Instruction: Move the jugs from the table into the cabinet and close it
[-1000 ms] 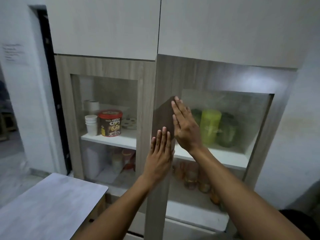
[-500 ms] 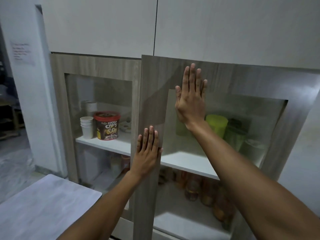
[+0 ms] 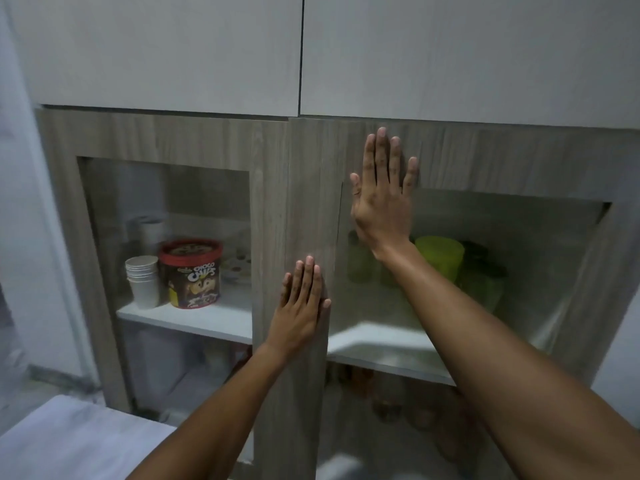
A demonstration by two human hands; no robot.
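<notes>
The cabinet's right door (image 3: 519, 161), wood frame with a glass pane, lies almost flush with the left door (image 3: 166, 140). My right hand (image 3: 381, 199) presses flat on its upper left corner, fingers spread. My left hand (image 3: 299, 310) lies flat on the door's left stile, lower down. Behind the glass, green jugs (image 3: 441, 254) stand on the white shelf (image 3: 384, 351); a darker green one (image 3: 485, 282) is to the right.
Behind the left door's glass stand stacked white paper cups (image 3: 142, 282) and a red-lidded Choco Chips tub (image 3: 192, 271). Jars show dimly on the lower shelf (image 3: 398, 396). A pale table corner (image 3: 76, 441) is at lower left. White upper cabinets (image 3: 450, 53) hang above.
The right door has swung from ajar to nearly flush with the left door. My right hand slid up from mid-door to the upper corner; my left hand stayed flat on the stile.
</notes>
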